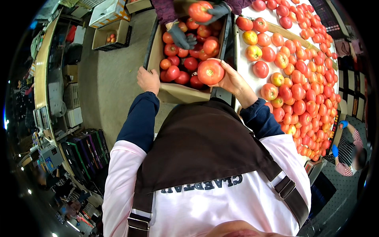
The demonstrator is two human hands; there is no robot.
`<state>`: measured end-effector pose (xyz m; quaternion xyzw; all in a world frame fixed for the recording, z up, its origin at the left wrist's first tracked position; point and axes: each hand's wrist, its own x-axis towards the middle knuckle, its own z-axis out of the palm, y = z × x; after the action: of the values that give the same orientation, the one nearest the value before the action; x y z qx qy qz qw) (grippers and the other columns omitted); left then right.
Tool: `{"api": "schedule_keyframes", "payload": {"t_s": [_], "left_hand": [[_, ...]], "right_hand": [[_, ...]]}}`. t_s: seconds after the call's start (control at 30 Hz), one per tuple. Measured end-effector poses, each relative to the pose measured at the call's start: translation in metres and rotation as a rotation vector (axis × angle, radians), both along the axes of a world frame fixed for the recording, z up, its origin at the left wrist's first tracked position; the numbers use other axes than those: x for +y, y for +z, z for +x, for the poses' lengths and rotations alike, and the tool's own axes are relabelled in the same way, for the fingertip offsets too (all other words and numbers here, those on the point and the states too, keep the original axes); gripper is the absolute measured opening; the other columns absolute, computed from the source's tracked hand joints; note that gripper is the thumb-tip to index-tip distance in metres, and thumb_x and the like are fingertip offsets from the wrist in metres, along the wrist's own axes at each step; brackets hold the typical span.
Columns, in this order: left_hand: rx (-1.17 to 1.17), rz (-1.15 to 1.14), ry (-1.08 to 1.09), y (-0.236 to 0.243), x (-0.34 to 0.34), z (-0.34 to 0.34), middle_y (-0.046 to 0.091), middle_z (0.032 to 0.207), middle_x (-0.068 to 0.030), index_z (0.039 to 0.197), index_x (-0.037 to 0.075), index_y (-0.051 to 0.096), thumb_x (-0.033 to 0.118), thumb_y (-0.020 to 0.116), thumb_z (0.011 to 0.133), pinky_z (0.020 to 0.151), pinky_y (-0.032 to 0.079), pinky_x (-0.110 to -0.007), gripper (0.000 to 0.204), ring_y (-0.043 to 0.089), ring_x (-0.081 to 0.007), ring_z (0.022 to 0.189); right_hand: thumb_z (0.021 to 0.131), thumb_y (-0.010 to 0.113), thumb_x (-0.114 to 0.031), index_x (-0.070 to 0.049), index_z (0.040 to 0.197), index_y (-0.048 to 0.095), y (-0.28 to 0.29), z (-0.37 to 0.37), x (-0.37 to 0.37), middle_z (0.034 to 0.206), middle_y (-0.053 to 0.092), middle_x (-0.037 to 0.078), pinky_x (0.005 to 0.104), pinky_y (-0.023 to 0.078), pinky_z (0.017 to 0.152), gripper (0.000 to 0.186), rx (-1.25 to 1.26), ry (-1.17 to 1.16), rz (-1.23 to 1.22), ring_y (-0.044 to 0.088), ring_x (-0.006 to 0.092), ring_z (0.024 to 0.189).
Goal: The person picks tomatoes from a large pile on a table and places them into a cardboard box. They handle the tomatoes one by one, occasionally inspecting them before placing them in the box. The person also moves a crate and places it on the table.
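My left hand (148, 81) grips the near left corner of a cardboard-lined box (177, 91) full of red tomatoes. My right hand (231, 81) holds a large red tomato (210, 72) over the box's near right corner. At the box's far end, a co-worker's dark-gloved hands reach in: one hand (182, 37) rests among the tomatoes, the other (216, 14) holds a tomato (200, 12) above them.
A white sorting table (248, 68) on my right bears several rows of tomatoes and a wooden divider. A small crate (100, 38), foam boxes (104, 12) and shelving (41, 98) stand on the left. Another person in striped sleeves (349, 160) works at far right.
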<state>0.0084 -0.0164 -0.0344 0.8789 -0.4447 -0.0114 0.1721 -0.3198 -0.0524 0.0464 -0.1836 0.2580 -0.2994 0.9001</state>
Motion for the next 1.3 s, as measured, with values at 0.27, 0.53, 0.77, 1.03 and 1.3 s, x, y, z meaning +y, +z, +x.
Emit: {"api": "schedule_keyframes", "payload": {"t_s": [0.27,0.53,0.77,1.03,1.3], "left_hand": [[-0.008,-0.047,-0.033,-0.004,0.000,0.002,0.059,0.107,-0.0230,0.113,-0.003,0.052,0.022,0.058,0.080,0.086,0.044,-0.050,0.042,0.055,-0.0404,0.102],[-0.057,-0.009,-0.039,0.006,0.002,-0.002,0.059,0.107,-0.0227,0.112,-0.003,0.053,0.022,0.059,0.080,0.086,0.044,-0.049,0.041,0.056,-0.0395,0.102],[-0.022,-0.005,-0.034,0.004,-0.001,-0.003,0.059,0.109,-0.0215,0.115,-0.002,0.052,0.022,0.059,0.080,0.088,0.044,-0.048,0.043,0.055,-0.0387,0.104],[-0.034,0.028,0.001,0.005,0.002,-0.001,0.059,0.110,-0.0197,0.114,-0.001,0.052,0.022,0.060,0.080,0.087,0.044,-0.049,0.042,0.055,-0.0377,0.103],[-0.017,-0.019,-0.012,0.004,-0.002,0.000,0.060,0.105,-0.0189,0.112,-0.001,0.053,0.022,0.061,0.078,0.085,0.045,-0.048,0.041,0.056,-0.0368,0.100]], "right_hand": [[0.092,0.048,-0.057,-0.014,0.123,0.054,-0.028,-0.022,0.003,0.124,0.058,0.020,0.0523,0.057,0.073,0.053,-0.295,-0.064,0.372,0.058,0.0461,0.109],[0.092,0.052,-0.045,-0.007,0.121,0.054,-0.001,-0.109,-0.001,0.118,0.061,0.021,0.0496,0.057,0.075,0.048,0.145,-0.327,0.085,0.062,0.0410,0.102],[0.094,0.058,-0.039,0.001,0.113,0.063,0.022,-0.346,-0.018,0.102,0.066,0.006,0.0267,0.048,0.085,0.044,1.377,-0.425,-0.433,0.060,0.0154,0.097],[0.093,0.058,-0.030,-0.002,0.095,0.065,0.064,-0.141,-0.028,0.085,0.064,0.003,0.0264,0.050,0.072,0.029,0.896,-0.055,-0.565,0.061,0.0132,0.076],[0.078,0.070,-0.016,-0.007,0.131,0.047,-0.087,0.123,-0.040,0.118,0.058,0.019,0.0412,0.049,0.090,0.059,0.923,0.487,-1.426,0.059,0.0340,0.107]]}}
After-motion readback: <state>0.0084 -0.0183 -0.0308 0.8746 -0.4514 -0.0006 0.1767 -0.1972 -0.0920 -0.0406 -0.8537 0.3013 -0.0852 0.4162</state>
